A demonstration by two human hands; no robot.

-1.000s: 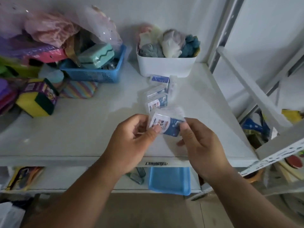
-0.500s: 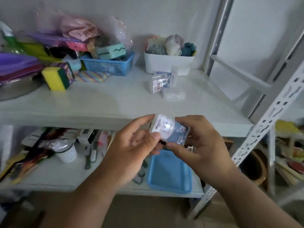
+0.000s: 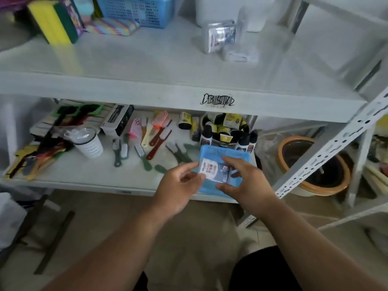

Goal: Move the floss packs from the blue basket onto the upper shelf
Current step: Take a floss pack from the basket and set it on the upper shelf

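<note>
A: Where is the floss pack (image 3: 216, 171) seen?

B: It is held over the blue basket (image 3: 212, 153), which sits at the front right of the lower shelf (image 3: 88, 171). The pack is pinched at its left edge by the left hand (image 3: 178, 186), thumb and forefinger curled onto it. The right hand (image 3: 244, 181) is closed round its right side, forefinger along the top edge and thumb under the bottom edge.

A: And the packs already moved?

B: A small cluster of floss packs (image 3: 225, 39) is seen on the upper shelf (image 3: 147, 64), right of centre, just in front of a white tub (image 3: 226, 9). Whether they touch the tub cannot be told.

A: How much open room is found up there?

B: A broad bare stretch of the upper shelf is left between the cluster and the front edge. The left rear is taken by a sponge (image 3: 53, 21), a striped pad (image 3: 112, 27) and a second blue basket (image 3: 136, 8).

A: What is met at the edges?

B: The basket's right wall is close to the slanted perforated upright (image 3: 327, 148). The upper shelf's front lip, marked with a black scribble (image 3: 218, 100), overhangs the basket. Brushes (image 3: 155, 135) and dark bottles (image 3: 224, 131) are crowded just left of and behind the basket.
</note>
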